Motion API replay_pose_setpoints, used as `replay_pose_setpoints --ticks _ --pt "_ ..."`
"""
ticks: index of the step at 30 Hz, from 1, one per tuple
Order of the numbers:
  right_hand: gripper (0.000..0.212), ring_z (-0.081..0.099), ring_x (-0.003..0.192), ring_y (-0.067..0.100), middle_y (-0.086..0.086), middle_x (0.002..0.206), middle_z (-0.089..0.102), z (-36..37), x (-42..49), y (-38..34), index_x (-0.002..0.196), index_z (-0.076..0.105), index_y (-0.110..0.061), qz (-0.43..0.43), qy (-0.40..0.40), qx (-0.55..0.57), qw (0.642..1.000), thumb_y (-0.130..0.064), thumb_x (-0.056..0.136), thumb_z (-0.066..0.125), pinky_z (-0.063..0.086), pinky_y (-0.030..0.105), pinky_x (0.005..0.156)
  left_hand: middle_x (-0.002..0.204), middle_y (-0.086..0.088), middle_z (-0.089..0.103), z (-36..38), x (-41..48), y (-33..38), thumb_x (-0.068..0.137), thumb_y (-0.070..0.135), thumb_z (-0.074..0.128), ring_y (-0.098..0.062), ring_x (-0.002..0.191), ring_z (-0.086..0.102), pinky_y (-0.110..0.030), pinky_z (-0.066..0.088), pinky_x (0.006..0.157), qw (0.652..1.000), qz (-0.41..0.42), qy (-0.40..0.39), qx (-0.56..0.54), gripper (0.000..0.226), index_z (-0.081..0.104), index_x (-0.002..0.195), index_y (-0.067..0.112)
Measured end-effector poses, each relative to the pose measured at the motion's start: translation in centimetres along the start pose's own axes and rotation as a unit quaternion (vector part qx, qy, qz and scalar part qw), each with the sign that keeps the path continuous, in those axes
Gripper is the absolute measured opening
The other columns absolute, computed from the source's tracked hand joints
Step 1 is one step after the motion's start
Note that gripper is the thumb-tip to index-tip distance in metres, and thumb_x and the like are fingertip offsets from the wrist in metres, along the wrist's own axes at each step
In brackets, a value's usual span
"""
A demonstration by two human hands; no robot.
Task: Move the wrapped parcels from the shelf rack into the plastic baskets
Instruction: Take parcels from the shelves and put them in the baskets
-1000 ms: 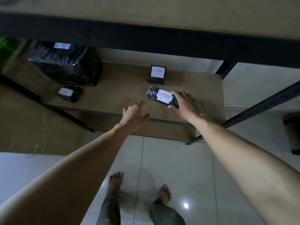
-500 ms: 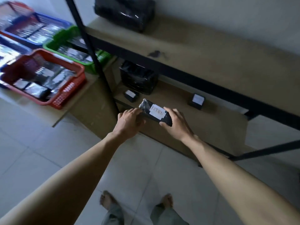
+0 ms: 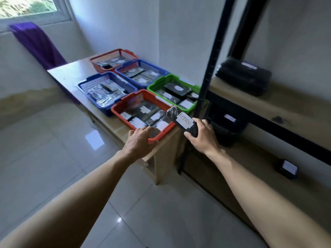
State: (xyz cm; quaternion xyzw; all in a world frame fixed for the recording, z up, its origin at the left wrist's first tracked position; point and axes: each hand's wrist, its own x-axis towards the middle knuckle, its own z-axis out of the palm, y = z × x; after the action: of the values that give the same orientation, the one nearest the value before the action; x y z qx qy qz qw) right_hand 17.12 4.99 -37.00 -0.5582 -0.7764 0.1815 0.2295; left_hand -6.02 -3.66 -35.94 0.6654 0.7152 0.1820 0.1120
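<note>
Head view, lower middle of the frame: the right hand (image 3: 202,136) is grasping the near end of a black wrapped parcel (image 3: 182,120) with a white RETURN label. It is holding the parcel in the air at the right corner of the nearest red basket (image 3: 125,102), not yet inside it. Just left of it, the left hand (image 3: 138,142) is resting on that basket's near rim with its fingers relaxed and holding nothing (the fingertips are blurred, so a light hold on the rim cannot be ruled out).

That red basket is already lying fairly full of labelled parcels. Behind it on the table (image 3: 71,72), the green basket (image 3: 161,81), two blue baskets (image 3: 86,83) and a far red one (image 3: 111,52) are all showing parcels too, so much of the sorting is looking done.

On the right side of the frame, past the black post of the shelf rack (image 3: 209,68), work is still waiting. A small labelled packet (image 3: 287,169) is sitting on the low shelf at lower right. A dark parcel (image 3: 227,120) is lying in shadow beside the post, and a large black bundle (image 3: 243,76) is sitting on the upper shelf. I judge the task to be well past halfway, with this parcel and at least three more left to move.
</note>
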Motion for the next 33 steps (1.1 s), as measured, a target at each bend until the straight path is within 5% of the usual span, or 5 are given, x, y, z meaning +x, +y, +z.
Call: replay_pose_setpoints --ticks 14,19,33 --pt "0.071 0.052 0.118 0.026 0.009 0.132 0.052 11.4 12.1 -14.1 0.143 0.036 -0.018 -0.062 -0.044 0.024 0.997 -0.040 0.084 0.068 0.045 0.035 0.095 0.138 0.004 0.052 -8.4 4.9 -19.1 0.086 0.043 0.064 -0.018 0.128 0.046 -0.039 0.026 0.107 0.998 -0.043 0.041 0.005 0.053 0.047 0.134 0.029" --pt "0.068 0.055 0.105 0.025 0.009 0.121 0.052 16.0 18.9 -18.8 0.144 0.033 -0.024 -0.063 -0.053 0.014 0.997 -0.043 0.087 0.064 0.051 0.036 0.083 0.137 0.000 0.052 -10.9 10.2 -25.9 0.086 0.043 0.063 -0.019 0.129 0.044 -0.037 0.026 0.107 0.998 -0.061 0.023 0.021 0.056 0.046 0.136 0.025" --pt "0.059 0.056 0.110 0.028 0.008 0.129 0.051 27.1 37.1 -32.5 0.139 0.038 -0.023 -0.023 -0.088 -0.001 0.996 -0.043 0.088 0.062 0.051 0.041 0.087 0.139 0.003 0.051 -19.1 25.8 -43.8 0.088 0.045 0.060 -0.019 0.128 0.043 -0.036 0.024 0.106 0.998 -0.058 0.018 0.008 0.052 0.046 0.135 0.028"
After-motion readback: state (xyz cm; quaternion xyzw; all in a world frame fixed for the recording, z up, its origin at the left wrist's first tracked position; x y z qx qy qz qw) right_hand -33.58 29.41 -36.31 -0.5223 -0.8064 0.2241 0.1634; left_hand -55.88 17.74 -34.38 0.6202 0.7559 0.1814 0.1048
